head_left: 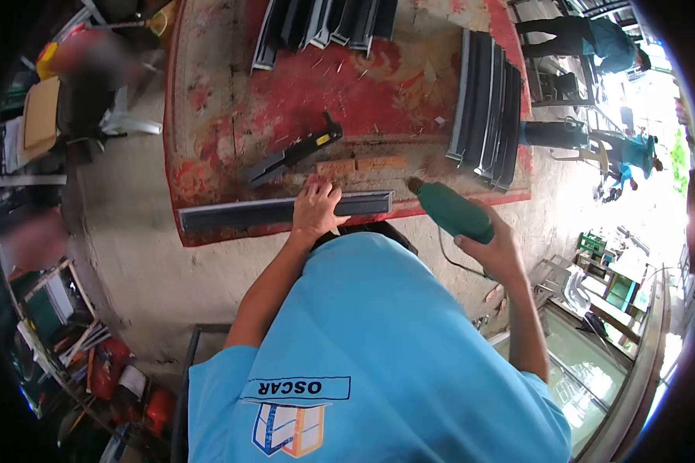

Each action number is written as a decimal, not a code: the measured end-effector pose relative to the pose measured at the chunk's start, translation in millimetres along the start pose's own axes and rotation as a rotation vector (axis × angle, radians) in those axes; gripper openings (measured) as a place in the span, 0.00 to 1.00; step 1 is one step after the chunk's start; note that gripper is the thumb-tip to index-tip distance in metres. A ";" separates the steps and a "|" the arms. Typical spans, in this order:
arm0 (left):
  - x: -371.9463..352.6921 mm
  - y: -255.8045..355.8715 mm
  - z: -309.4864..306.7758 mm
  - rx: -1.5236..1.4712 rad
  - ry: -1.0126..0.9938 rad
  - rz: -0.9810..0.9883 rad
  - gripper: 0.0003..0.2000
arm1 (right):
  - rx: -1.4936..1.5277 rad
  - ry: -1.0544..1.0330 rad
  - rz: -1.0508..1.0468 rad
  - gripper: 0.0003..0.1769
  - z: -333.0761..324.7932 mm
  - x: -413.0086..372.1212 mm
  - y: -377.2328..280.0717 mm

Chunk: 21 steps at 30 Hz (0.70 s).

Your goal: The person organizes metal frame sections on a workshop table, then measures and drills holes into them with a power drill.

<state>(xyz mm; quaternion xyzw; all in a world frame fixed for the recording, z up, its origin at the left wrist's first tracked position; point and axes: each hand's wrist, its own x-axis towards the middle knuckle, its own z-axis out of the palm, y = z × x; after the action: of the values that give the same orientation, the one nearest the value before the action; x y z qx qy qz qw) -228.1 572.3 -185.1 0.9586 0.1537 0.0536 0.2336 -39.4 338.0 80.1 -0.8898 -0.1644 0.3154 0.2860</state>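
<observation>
My left hand [317, 205] grips a long dark metal profile [239, 214] lying along the near edge of the cloth-covered table, with its fingers over the top. In my right hand [500, 248] is a green power drill [453, 211], its tip pointing left, close to the right end of the profile. A cord hangs below the drill. Just beyond my left hand lie a reddish-brown wooden strip [381, 163] and a long black tool with a yellow label [297, 154], whose kind I cannot make out.
The table has a worn red patterned cloth [316, 92]. Dark profiles [324, 23] lie at its far side, and more stacked profiles [483, 112] at its right. People in blue shirts [614, 45] are in the background at right. Cluttered shelving [54, 332] stands at left.
</observation>
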 end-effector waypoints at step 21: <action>-16.1 -15.5 -3.6 0.078 -0.171 -0.011 0.37 | -0.357 0.375 -0.331 0.47 120.9 97.7 184.3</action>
<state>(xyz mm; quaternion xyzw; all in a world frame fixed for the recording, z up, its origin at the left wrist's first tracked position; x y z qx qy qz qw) -248.2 581.8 -189.6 0.9672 0.1407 -0.0357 0.2085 -25.0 289.0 -155.5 -0.9298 -0.3044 0.0610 0.1978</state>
